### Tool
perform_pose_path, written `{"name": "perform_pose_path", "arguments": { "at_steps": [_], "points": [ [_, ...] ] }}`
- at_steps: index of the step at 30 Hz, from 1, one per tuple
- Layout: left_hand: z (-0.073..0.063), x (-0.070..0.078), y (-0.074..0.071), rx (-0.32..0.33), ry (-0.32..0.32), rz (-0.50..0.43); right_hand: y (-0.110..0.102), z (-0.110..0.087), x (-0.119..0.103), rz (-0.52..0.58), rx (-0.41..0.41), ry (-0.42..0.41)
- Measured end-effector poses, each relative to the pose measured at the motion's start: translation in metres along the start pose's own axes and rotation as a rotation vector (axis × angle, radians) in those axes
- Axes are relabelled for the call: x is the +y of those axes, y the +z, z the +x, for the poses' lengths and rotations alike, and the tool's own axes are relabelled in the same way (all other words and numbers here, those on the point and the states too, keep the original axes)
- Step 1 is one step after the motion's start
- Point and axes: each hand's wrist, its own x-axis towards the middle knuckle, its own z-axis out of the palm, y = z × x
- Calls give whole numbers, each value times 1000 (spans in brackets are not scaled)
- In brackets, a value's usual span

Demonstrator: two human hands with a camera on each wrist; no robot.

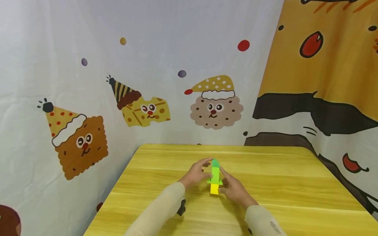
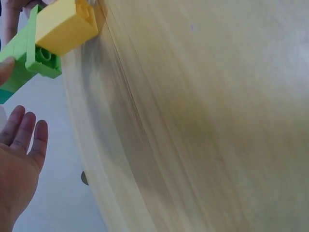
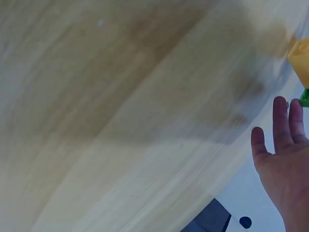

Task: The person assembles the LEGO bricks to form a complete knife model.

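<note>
A small toy-brick tower is held between both hands, with a yellow brick at the bottom, a light green stack on a wider green plate, and a teal pointed piece on top. From the left, my left hand holds it with thumb against the green stack and index finger at the tip. My right hand holds the other side, thumb by the yellow brick and index finger along the green. The yellow brick's hollow underside shows in the left wrist view. In both wrist views the other fingers are extended away from the bricks.
Beneath the hands is a wood-grain table with rounded far corners. A white curtain printed with cartoon snacks hangs behind it and along the left. At the right hangs a yellow, black and white printed section.
</note>
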Motion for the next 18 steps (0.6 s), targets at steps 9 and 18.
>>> {"name": "perform_pose_path", "arguments": {
  "at_steps": [9,18],
  "points": [
    [1,-10,2,-19,-121,-45,-4,0,-4,54,-88,91],
    [-7,-29,-6,-12,-163,33,-6,-3,3,32,-95,133]
  ]
}}
